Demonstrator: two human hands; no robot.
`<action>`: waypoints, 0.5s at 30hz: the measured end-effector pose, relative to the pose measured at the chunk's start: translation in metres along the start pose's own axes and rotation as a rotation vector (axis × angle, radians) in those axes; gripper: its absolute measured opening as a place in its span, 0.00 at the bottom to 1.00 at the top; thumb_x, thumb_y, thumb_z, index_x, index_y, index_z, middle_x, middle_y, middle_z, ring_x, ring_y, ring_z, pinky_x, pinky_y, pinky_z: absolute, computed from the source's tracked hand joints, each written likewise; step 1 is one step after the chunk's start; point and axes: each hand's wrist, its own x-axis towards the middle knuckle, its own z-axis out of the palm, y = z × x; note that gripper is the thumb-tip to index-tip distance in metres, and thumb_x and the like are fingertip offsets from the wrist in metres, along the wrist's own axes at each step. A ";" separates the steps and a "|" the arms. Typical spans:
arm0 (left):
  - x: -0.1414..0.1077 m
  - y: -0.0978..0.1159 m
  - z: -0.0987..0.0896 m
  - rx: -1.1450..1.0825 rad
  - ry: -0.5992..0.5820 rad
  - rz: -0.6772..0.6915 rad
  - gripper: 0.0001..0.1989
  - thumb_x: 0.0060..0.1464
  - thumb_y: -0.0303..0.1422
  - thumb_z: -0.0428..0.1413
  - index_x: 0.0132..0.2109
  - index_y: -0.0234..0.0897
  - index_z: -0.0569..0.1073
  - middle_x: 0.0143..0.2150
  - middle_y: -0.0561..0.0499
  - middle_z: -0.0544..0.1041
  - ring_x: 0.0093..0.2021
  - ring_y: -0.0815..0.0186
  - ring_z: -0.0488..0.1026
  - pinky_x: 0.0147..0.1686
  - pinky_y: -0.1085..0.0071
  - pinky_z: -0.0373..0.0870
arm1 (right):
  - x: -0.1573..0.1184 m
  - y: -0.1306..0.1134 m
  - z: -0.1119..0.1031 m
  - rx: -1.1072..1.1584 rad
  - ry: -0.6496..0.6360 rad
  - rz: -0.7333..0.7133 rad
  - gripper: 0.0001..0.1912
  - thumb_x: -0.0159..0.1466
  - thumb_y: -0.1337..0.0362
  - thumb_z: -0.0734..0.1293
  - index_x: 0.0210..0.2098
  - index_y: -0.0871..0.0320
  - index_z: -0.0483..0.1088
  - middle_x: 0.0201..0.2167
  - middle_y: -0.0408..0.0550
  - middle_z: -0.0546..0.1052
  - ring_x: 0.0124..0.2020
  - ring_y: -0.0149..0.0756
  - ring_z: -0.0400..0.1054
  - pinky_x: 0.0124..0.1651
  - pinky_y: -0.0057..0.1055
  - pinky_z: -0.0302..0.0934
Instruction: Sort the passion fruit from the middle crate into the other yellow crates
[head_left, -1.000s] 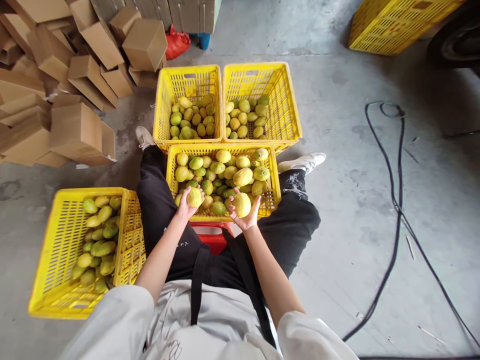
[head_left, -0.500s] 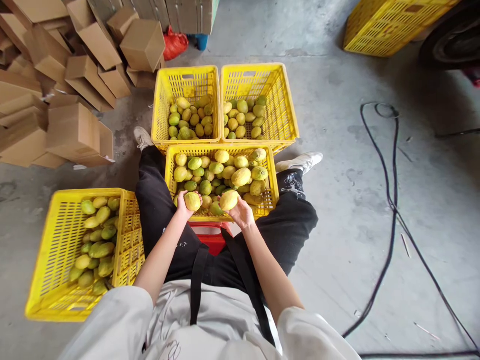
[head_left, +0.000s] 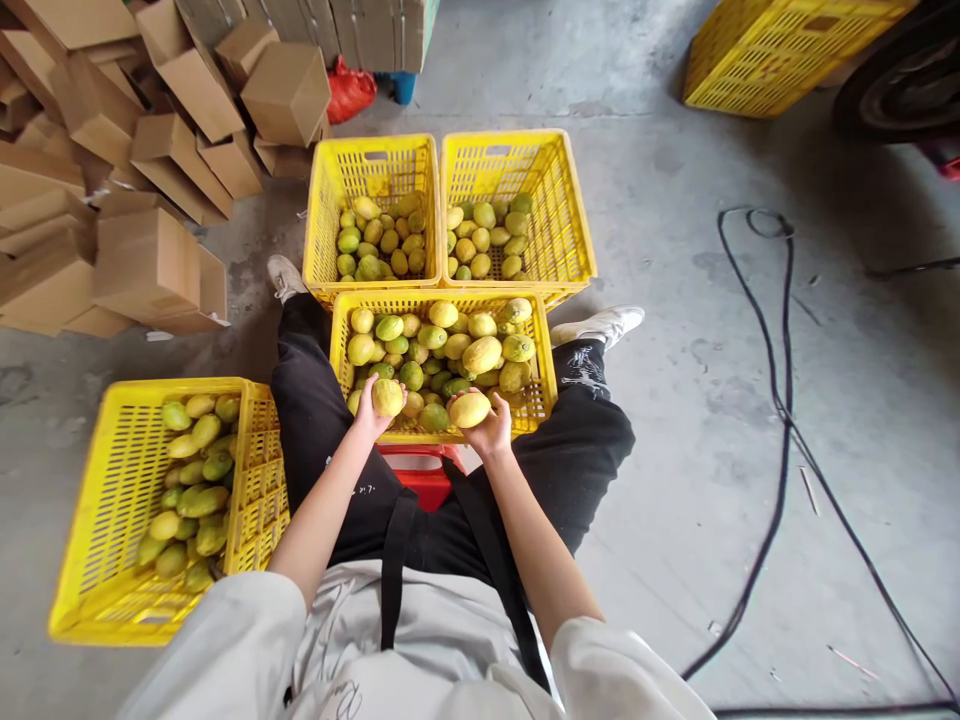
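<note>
My left hand (head_left: 367, 413) is closed around a roundish yellow-green fruit (head_left: 388, 398), lemon-like in look. In my right hand (head_left: 493, 431) lies a longer yellow lemon-like fruit (head_left: 469, 409), turned sideways, with the fingers curled behind it. Both hands are over the near edge of a yellow plastic crate (head_left: 546, 345) set between my legs. Many fruits, from green to yellow, fill that crate; a large yellow one (head_left: 482, 354) sits on top at its right. The fingers of both hands are partly hidden by the fruit they hold.
Beyond are two yellow crates, left (head_left: 322, 210) and right (head_left: 574, 220), partly filled with similar fruit. Another fruit crate (head_left: 97, 500) stands at my left. Cardboard boxes (head_left: 146, 260) pile up at far left. A black cable (head_left: 784, 400) lies on the floor at right.
The fruit in my right hand has come slightly nearer and right, and turned so its long side shows. My left hand has shifted slightly, still holding its fruit.
</note>
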 end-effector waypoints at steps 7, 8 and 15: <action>-0.002 0.000 -0.004 0.045 -0.087 -0.078 0.20 0.57 0.44 0.48 0.34 0.30 0.73 0.28 0.42 0.74 0.28 0.62 0.73 0.28 0.67 0.71 | -0.003 0.002 0.007 -0.087 -0.194 0.027 0.22 0.54 0.64 0.63 0.49 0.54 0.69 0.45 0.49 0.79 0.49 0.46 0.74 0.48 0.44 0.71; -0.004 0.000 -0.004 0.036 -0.099 -0.065 0.20 0.57 0.43 0.47 0.36 0.30 0.73 0.30 0.41 0.75 0.31 0.59 0.75 0.31 0.64 0.73 | -0.004 0.002 0.009 -0.104 -0.216 0.027 0.23 0.54 0.65 0.63 0.50 0.54 0.69 0.46 0.49 0.79 0.50 0.45 0.74 0.47 0.43 0.71; -0.015 0.001 0.001 0.107 -0.296 -0.130 0.18 0.58 0.36 0.46 0.47 0.29 0.73 0.39 0.38 0.78 0.39 0.56 0.77 0.36 0.62 0.75 | -0.003 0.004 0.011 -0.172 -0.192 0.024 0.14 0.59 0.59 0.68 0.45 0.52 0.70 0.40 0.46 0.80 0.43 0.40 0.76 0.46 0.39 0.74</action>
